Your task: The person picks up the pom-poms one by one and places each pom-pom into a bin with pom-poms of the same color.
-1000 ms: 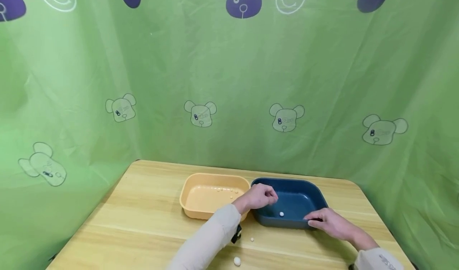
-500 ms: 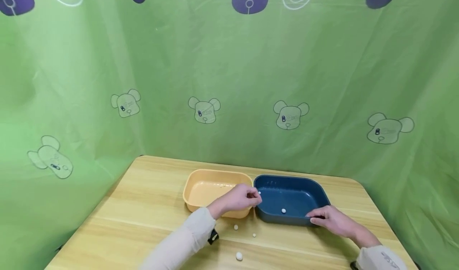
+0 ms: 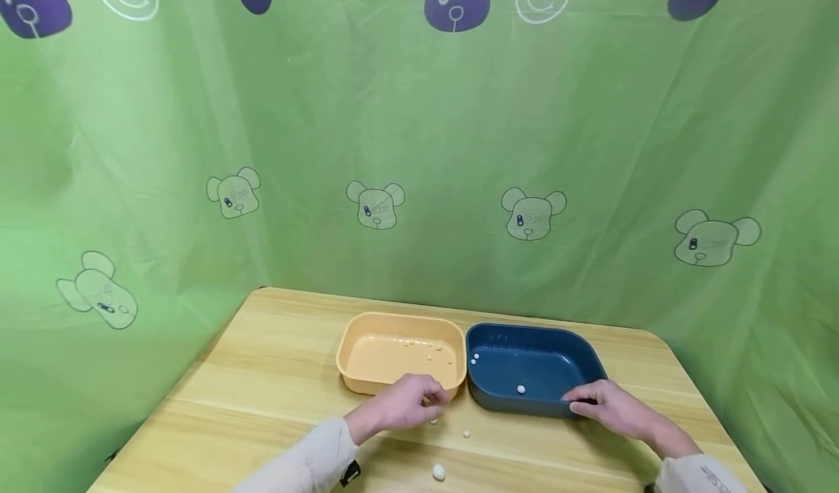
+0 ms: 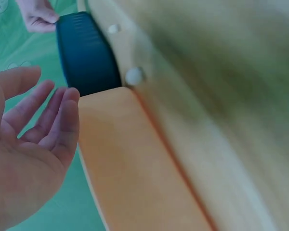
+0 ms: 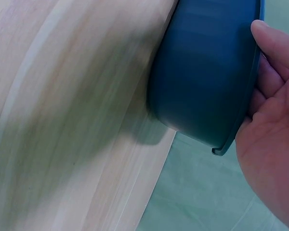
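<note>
My left hand (image 3: 403,403) hovers at the front rim of the yellow tray (image 3: 367,386), fingers loosely bent and holding nothing. In the left wrist view its fingers (image 4: 53,113) are spread apart. A small white ball (image 3: 433,421) lies on the table just by those fingers, partly covered. My right hand (image 3: 612,407) pinches the front rim of the dark blue tray (image 3: 518,405), thumb outside and fingers inside. One white ball (image 3: 521,389) is in the blue tray, and two smaller white balls (image 3: 475,359) lie at its left end.
Several tiny yellowish balls (image 3: 429,357) lie inside the yellow tray, which stands against the blue one. On the wooden table (image 3: 262,362) a tiny white ball (image 3: 467,434) and a larger white ball (image 3: 439,472) lie in front. Green curtain (image 3: 446,260) surrounds the table.
My left hand has moved left and nearer, from over the blue tray to the yellow tray's front rim. Two small balls now show at the blue tray's left end. The right hand stays.
</note>
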A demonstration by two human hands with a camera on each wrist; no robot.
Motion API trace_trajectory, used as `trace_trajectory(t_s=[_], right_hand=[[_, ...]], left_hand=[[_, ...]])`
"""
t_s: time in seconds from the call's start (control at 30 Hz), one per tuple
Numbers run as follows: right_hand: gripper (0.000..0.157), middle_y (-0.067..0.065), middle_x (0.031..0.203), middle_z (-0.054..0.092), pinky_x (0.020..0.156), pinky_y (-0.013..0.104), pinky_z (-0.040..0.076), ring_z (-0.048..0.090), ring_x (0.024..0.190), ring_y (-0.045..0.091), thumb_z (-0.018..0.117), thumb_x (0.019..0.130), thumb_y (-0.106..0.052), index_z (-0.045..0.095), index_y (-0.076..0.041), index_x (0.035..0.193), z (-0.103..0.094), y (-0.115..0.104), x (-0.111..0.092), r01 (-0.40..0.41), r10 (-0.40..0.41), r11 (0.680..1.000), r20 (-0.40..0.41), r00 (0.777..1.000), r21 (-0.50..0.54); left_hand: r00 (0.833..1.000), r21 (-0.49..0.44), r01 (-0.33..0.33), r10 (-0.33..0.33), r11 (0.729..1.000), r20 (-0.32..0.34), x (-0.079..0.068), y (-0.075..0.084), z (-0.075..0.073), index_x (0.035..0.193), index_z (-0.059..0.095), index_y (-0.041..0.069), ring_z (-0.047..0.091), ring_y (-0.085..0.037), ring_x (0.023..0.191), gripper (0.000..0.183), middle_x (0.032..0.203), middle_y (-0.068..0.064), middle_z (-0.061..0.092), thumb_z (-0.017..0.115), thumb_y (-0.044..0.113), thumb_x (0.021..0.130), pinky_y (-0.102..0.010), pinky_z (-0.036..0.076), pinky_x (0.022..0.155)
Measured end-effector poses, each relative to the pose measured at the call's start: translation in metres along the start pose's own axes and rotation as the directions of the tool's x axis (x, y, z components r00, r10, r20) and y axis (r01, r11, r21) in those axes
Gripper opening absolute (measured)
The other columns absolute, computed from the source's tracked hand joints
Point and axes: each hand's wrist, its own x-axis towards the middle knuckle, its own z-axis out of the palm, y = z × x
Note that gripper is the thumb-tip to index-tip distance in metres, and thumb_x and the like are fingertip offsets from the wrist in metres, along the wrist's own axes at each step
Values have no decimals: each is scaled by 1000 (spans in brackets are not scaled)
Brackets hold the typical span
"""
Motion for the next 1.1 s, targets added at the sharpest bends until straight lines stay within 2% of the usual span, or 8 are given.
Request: trace_trajectory(t_s=[0.17, 0.3, 0.53, 0.87, 1.1], right_hand=[[16, 2, 100, 69, 73, 22, 49, 60, 93, 5, 60, 93, -16, 71, -9, 102, 1, 3, 1, 7, -7, 1000, -2, 1000, -1], [16, -1, 100, 69, 73, 22, 49, 59, 93, 4, 60, 93, -16, 71, -9, 102, 1, 3, 0, 23, -23, 1000, -8, 1000, 6], [15, -3, 99, 69, 72, 22, 49, 61, 91, 6, 60, 93, -15, 72, -11, 101, 2, 3, 0, 38, -38, 999, -24, 999, 2], [15, 4, 98, 70, 71, 21, 49, 59, 91, 3, 58, 93, -6, 71, -6, 101, 2, 0, 1, 46, -46, 999, -22, 999, 1], [15, 3, 98, 70, 71, 22, 49, 59, 91, 4, 60, 93, -13, 71, -8, 101, 2, 1, 1, 17, -17, 1000, -15, 1000, -7]], left_hand=[[1000, 85, 30, -30, 996, 2, -9, -9, 9, 109, 67, 9, 59, -4, 93, 24, 103, 2, 66, 67, 17, 86, -19, 45, 84], [997, 94, 73, -74, 993, 4, -15, -13, 14, 112, 65, 9, 59, -6, 97, 27, 105, 3, 65, 67, 18, 87, -23, 45, 88], [995, 150, 94, -96, 984, 4, -21, -16, 22, 116, 63, 8, 57, -9, 100, 33, 108, 2, 63, 69, 18, 84, -25, 44, 89], [996, 238, 87, -92, 967, 11, -19, -22, 32, 111, 63, 10, 49, -2, 85, 32, 95, 6, 56, 69, 18, 80, -20, 44, 78], [995, 252, 86, -98, 964, 33, -15, -21, 35, 111, 63, 11, 47, -2, 84, 32, 95, 7, 54, 69, 19, 80, -19, 43, 77]])
